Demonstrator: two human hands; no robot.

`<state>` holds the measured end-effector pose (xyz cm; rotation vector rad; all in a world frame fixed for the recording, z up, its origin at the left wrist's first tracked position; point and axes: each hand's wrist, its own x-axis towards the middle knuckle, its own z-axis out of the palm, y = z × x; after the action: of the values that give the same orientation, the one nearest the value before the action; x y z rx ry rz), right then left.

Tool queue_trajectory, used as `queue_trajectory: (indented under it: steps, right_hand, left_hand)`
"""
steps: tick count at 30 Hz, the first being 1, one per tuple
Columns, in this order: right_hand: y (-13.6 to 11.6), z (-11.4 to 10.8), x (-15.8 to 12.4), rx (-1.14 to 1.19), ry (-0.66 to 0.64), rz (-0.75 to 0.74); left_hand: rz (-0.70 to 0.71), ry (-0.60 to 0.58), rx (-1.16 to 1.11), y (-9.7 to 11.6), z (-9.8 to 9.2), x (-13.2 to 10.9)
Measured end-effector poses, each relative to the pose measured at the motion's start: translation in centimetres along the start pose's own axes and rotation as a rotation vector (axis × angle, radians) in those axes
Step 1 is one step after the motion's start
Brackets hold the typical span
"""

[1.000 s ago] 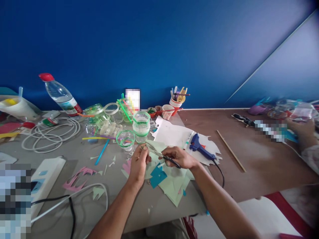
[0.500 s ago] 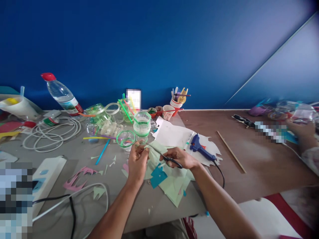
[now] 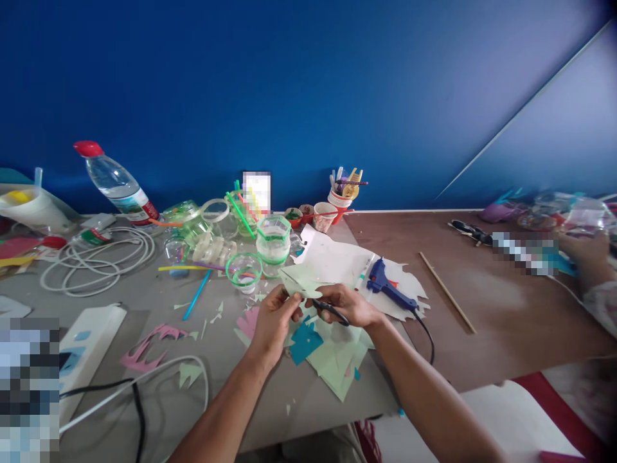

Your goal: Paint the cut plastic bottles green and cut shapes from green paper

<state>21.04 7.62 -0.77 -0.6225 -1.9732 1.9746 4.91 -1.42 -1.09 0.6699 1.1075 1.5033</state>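
Observation:
My left hand [image 3: 276, 318] pinches a piece of pale green paper [image 3: 299, 280], which stands up above the fingers. Dark-handled scissors [image 3: 332, 311] are gripped in my right hand [image 3: 349, 305]; their blades are largely hidden behind or under the paper. Beneath both hands lie pale green sheets [image 3: 337, 376] and a cut blue paper piece [image 3: 305, 342]. A pink paper piece [image 3: 247, 323] rests beside my left wrist. Just beyond my hands are a green-rimmed clear cup [image 3: 243, 271] and a taller clear plastic piece [image 3: 273, 243] with green edging.
A blue glue gun [image 3: 389, 286] lies on white paper [image 3: 332, 254] to the right, near a wooden stick [image 3: 447, 292]. Bottle [image 3: 123, 183], coiled white cable [image 3: 101, 257] and power strip [image 3: 91, 347] occupy the left. At far right another person's hand [image 3: 585, 254] holds clear plastic.
The pale green paper has been turned and now shows broad and upright above my left hand. My left hand sits slightly nearer and to the right; the scissor blades are now mostly covered.

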Motion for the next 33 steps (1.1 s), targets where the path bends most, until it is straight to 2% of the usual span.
queue_trajectory:
  steps: [5,10,16,24,33]
  right_hand:
    - [0.0,0.0,-0.1,0.009,-0.007,0.024]
    - [-0.2,-0.1,-0.1,0.042,-0.057,0.041]
    - [-0.1,-0.1,-0.2,0.032,-0.081,0.082]
    - [0.1,0.0,-0.1,0.02,-0.037,0.054]
    - [0.1,0.0,-0.1,0.012,-0.027,0.043]
  left_hand:
    - [-0.013,-0.022,0.065,0.6,0.2,-0.2]
    - [0.081,0.066,0.146,0.6,0.0,-0.3]
    - [0.206,0.172,0.096,-0.5,-0.9,0.3]
    - [0.137,0.13,-0.049,-0.5,-0.7,0.6]
    - [0.094,0.087,-0.074,0.0,-0.3,0.3]
